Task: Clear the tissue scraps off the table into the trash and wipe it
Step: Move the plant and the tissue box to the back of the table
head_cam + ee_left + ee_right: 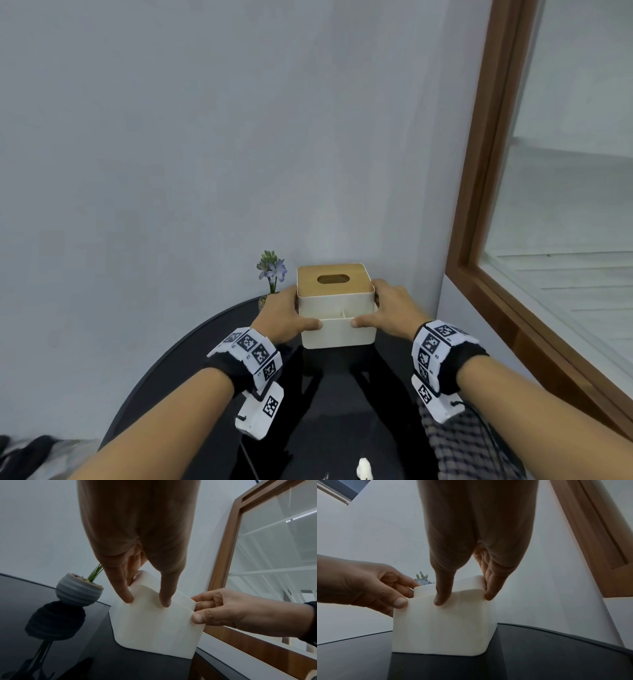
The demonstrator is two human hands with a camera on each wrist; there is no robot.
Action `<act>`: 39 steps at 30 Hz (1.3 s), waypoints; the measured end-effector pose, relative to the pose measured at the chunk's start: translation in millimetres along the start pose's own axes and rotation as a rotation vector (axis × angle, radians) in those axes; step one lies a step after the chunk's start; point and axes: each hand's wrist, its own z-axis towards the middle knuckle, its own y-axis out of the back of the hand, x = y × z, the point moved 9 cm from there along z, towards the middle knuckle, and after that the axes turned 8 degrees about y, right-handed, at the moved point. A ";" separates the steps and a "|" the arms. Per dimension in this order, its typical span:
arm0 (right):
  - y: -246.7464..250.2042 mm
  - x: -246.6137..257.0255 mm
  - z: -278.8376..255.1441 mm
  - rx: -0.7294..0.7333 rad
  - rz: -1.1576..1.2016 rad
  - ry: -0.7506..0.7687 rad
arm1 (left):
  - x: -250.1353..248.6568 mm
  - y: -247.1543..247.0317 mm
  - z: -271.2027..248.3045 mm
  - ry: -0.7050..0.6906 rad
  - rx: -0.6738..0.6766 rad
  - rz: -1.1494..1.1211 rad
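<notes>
A cream tissue box (337, 329) with a wooden slotted lid (334, 279) stands at the far edge of the round black table (178, 359). My left hand (287, 318) grips its left side, thumb on the front wall. My right hand (394, 315) grips the right side the same way. In the left wrist view the left hand (146, 601) presses the box (154, 628); in the right wrist view the right hand (464, 599) pinches the box (443, 628). A small white tissue scrap (363, 468) lies near the table's front edge.
A small potted plant (272, 274) with blue flowers stands just left of the box, by the grey wall. A wooden window frame (479, 205) runs along the right. A checked cloth (462, 445) lies under my right forearm.
</notes>
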 end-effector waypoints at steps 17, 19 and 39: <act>-8.2 -7.4 9.1 -0.012 0.118 -0.017 | 14.0 0.5 18.3 0.015 -0.016 -0.066; -8.2 -6.8 8.0 -0.010 0.121 -0.023 | 14.3 0.2 17.3 0.018 -0.020 -0.076; 4.9 8.7 -43.9 0.043 0.009 -0.052 | 21.8 8.5 -25.0 0.142 -0.023 -0.020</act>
